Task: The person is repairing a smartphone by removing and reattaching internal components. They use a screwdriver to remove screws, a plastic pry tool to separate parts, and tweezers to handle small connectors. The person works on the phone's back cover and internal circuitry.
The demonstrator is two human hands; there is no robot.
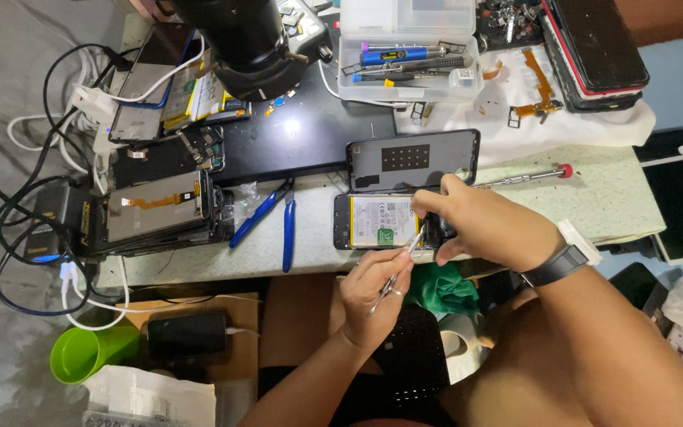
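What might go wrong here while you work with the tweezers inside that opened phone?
The tweezers in the left hand reach in beside the exposed battery; a slip might pierce it. The opened phone lies near the table edge, steadied only by the right hand, so a nudge could tip it off.

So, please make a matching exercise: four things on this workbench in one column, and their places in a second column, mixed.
Things:
1. tweezers
2. blue-handled pliers
3. green cup
4. red-capped screwdriver

Places:
A. below the table edge, at the lower left
B. on the table behind the right hand
C. in the left hand
D. on the table, left of the opened phone

Pairs: 1-C, 2-D, 3-A, 4-B
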